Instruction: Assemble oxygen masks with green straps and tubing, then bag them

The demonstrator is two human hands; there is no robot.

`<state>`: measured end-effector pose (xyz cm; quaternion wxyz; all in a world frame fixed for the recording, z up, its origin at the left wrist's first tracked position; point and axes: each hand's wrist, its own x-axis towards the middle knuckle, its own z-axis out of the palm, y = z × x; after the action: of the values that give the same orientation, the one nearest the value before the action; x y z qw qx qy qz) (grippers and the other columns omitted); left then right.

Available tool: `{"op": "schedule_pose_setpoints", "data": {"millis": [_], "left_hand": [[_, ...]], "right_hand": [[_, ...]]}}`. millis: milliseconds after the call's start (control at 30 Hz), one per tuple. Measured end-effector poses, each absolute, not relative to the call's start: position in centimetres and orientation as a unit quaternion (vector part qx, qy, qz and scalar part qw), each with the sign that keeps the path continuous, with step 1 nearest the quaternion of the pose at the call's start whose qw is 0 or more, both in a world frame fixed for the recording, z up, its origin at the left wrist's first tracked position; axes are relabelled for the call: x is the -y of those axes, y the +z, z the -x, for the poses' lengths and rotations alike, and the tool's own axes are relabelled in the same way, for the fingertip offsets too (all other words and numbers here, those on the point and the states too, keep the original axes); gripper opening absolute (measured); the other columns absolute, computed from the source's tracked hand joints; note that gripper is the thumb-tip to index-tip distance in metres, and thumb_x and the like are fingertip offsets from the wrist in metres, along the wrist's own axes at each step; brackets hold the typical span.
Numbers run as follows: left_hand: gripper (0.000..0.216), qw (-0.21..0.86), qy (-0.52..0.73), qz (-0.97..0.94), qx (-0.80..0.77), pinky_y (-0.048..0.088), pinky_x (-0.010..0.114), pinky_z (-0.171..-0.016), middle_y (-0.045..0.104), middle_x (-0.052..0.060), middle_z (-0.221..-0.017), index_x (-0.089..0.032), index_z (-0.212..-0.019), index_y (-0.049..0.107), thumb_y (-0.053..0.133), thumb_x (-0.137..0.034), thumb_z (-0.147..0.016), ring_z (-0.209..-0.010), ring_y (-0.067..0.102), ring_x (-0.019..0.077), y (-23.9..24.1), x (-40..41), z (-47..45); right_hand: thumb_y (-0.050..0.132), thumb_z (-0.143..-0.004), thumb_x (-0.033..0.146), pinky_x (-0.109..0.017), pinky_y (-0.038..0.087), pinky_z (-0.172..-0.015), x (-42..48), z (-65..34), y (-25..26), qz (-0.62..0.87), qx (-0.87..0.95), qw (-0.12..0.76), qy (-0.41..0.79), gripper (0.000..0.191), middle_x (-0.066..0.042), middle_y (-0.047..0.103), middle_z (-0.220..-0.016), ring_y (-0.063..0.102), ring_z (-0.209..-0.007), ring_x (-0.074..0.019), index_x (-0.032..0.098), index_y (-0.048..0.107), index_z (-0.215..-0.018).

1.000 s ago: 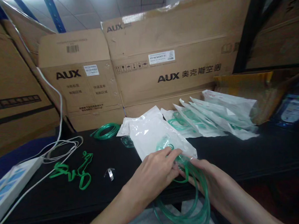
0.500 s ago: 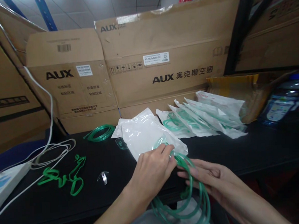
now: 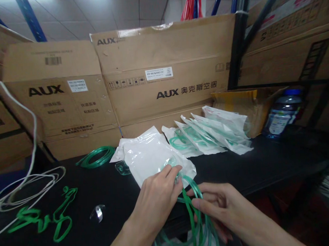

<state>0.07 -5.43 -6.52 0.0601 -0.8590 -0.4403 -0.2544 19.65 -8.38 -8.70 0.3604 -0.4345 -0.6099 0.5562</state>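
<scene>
My left hand [image 3: 158, 195] is closed in a pinch at the open end of a white plastic pouch [image 3: 152, 157] lying on the black table [image 3: 267, 165], where green tubing enters it. My right hand [image 3: 218, 205] is curled round a coil of clear green tubing [image 3: 194, 228] that hangs in loops below the table's front edge. Both hands touch the tubing and sit close together.
Several sealed white pouches with green tubing [image 3: 210, 135] lie fanned out behind. Another green tubing coil [image 3: 96, 157], green straps [image 3: 44, 219], a small clear part [image 3: 98, 213] and white cables [image 3: 26, 183] lie left. AUX cardboard boxes [image 3: 164, 74] line the back; a bottle [image 3: 282, 112] stands right.
The view has swung right and up. My right hand has turned and closed round the tubing loops, which have drawn closer together. My left hand stays at the pouch's mouth.
</scene>
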Motion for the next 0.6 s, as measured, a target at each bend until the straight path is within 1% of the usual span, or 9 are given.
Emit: {"op": "schedule_pose_setpoints", "data": {"millis": [33, 100, 200, 267, 300, 367, 433, 500, 600], "left_hand": [[0.029, 0.051, -0.262, 0.862, 0.43, 0.06, 0.033, -0.072, 0.069, 0.002, -0.098, -0.023, -0.126, 0.063, 0.061, -0.016, -0.098, -0.079, 0.074, 0.0215, -6.5, 5.4, 0.0], [0.027, 0.038, -0.282, 0.872, 0.399, 0.059, 0.03, -0.071, 0.068, 0.002, -0.097, -0.024, -0.126, 0.064, 0.058, -0.019, -0.1, -0.077, 0.072, 0.019, -6.3, 5.6, 0.2], [0.023, 0.036, -0.306, 0.888, 0.341, 0.057, 0.026, -0.068, 0.065, 0.001, -0.092, -0.025, -0.122, 0.065, 0.05, -0.025, -0.105, -0.073, 0.069, 0.0157, -6.4, 6.0, 0.2], [0.026, 0.042, -0.309, 0.899, 0.306, 0.056, 0.024, -0.067, 0.063, 0.001, -0.089, -0.024, -0.123, 0.065, 0.044, -0.028, -0.107, -0.073, 0.067, 0.0149, -6.5, 6.3, 0.1], [0.028, 0.046, -0.308, 0.903, 0.298, 0.055, 0.024, -0.066, 0.063, 0.001, -0.087, -0.024, -0.124, 0.065, 0.043, -0.029, -0.108, -0.072, 0.067, 0.0148, -6.7, 6.3, 0.0], [0.03, 0.055, -0.301, 0.905, 0.297, 0.055, 0.024, -0.063, 0.062, 0.0, -0.084, -0.024, -0.125, 0.065, 0.041, -0.03, -0.108, -0.069, 0.066, 0.0146, -6.9, 6.3, -0.1], [0.03, 0.064, -0.296, 0.901, 0.312, 0.055, 0.024, -0.062, 0.061, 0.001, -0.084, -0.023, -0.125, 0.066, 0.041, -0.03, -0.108, -0.067, 0.065, 0.0145, -7.1, 6.3, -0.2], [0.032, 0.076, -0.293, 0.896, 0.326, 0.057, 0.025, -0.063, 0.062, 0.001, -0.085, -0.022, -0.124, 0.066, 0.04, -0.03, -0.108, -0.068, 0.067, 0.015, -7.1, 6.2, -0.2], [0.032, 0.091, -0.288, 0.89, 0.341, 0.059, 0.026, -0.065, 0.063, 0.002, -0.086, -0.02, -0.122, 0.067, 0.04, -0.031, -0.109, -0.07, 0.068, 0.0155, -7.0, 6.2, -0.4]], "right_hand": [[0.073, -0.08, 0.065, -0.019, 0.035, -0.035, 8.3, -19.8, -9.1, 0.418, 0.574, 0.366, 0.602, 0.05, 0.005, 0.055, -0.054, 0.047, -0.035, -0.0086, 0.016, 0.072, -0.092], [0.075, -0.078, 0.067, -0.019, 0.043, -0.036, 8.3, -19.9, -9.7, 0.392, 0.516, 0.402, 0.647, 0.054, 0.002, 0.061, -0.055, 0.055, -0.036, -0.0107, 0.014, 0.07, -0.09], [0.084, -0.074, 0.059, -0.021, 0.051, -0.041, 8.2, -19.8, -10.3, 0.38, 0.453, 0.464, 0.659, 0.049, -0.002, 0.067, -0.055, 0.06, -0.039, -0.012, 0.012, 0.071, -0.082], [0.091, -0.068, 0.052, -0.023, 0.054, -0.043, 8.2, -19.4, -10.6, 0.375, 0.417, 0.499, 0.661, 0.046, -0.003, 0.07, -0.06, 0.063, -0.042, -0.0132, 0.011, 0.075, -0.084], [0.094, -0.065, 0.048, -0.024, 0.056, -0.047, 8.2, -19.1, -10.7, 0.37, 0.399, 0.518, 0.66, 0.046, -0.004, 0.073, -0.065, 0.066, -0.046, -0.0145, 0.011, 0.077, -0.088], [0.098, -0.06, 0.039, -0.026, 0.061, -0.063, 8.3, -18.5, -11.1, 0.355, 0.369, 0.551, 0.659, 0.05, -0.006, 0.078, -0.082, 0.074, -0.065, -0.0174, 0.013, 0.08, -0.099], [0.099, -0.059, 0.038, -0.025, 0.061, -0.073, 8.5, -18.1, -11.3, 0.34, 0.368, 0.562, 0.658, 0.056, -0.007, 0.08, -0.096, 0.075, -0.08, -0.0182, 0.016, 0.08, -0.108], [0.095, -0.066, 0.045, -0.024, 0.06, -0.066, 8.9, -18.2, -11.4, 0.346, 0.41, 0.53, 0.657, 0.055, -0.007, 0.08, -0.092, 0.072, -0.074, -0.0171, 0.017, 0.081, -0.111], [0.086, -0.074, 0.055, -0.025, 0.054, -0.048, 9.7, -18.7, -11.1, 0.396, 0.452, 0.49, 0.632, 0.054, -0.003, 0.076, -0.071, 0.062, -0.048, -0.0142, 0.019, 0.081, -0.114]]}}
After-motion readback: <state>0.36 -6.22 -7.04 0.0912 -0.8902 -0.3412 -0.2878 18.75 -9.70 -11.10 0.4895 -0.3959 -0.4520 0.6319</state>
